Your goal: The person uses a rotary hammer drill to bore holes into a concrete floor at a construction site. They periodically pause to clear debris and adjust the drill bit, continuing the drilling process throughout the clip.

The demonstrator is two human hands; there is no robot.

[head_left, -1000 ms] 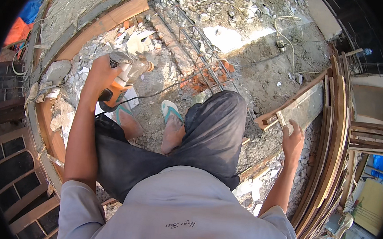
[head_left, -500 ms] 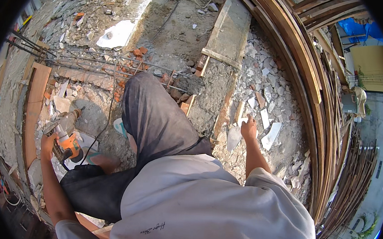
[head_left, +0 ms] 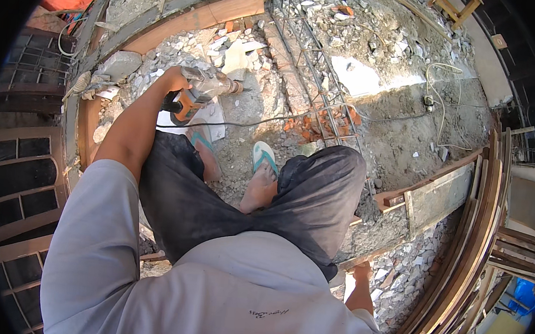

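Here, rubble (head_left: 405,270) strews dusty ground (head_left: 395,142), the left hand (head_left: 176,79) gripping a drill (head_left: 208,88), the grip of the right hand (head_left: 362,273) unclear.

I observe the left hand (head_left: 176,79) extended ahead, fingers curled closed; the bare left forearm (head_left: 131,132) slants back from them toward the body. The right hand (head_left: 363,272) sits low, fingers too indistinct to assess, the right forearm (head_left: 363,296) behind them.

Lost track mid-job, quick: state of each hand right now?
Left hand: closed, holding the orange-and-grey hammer drill.
Right hand: near the rubble; open, closed or holding anything cannot be told.
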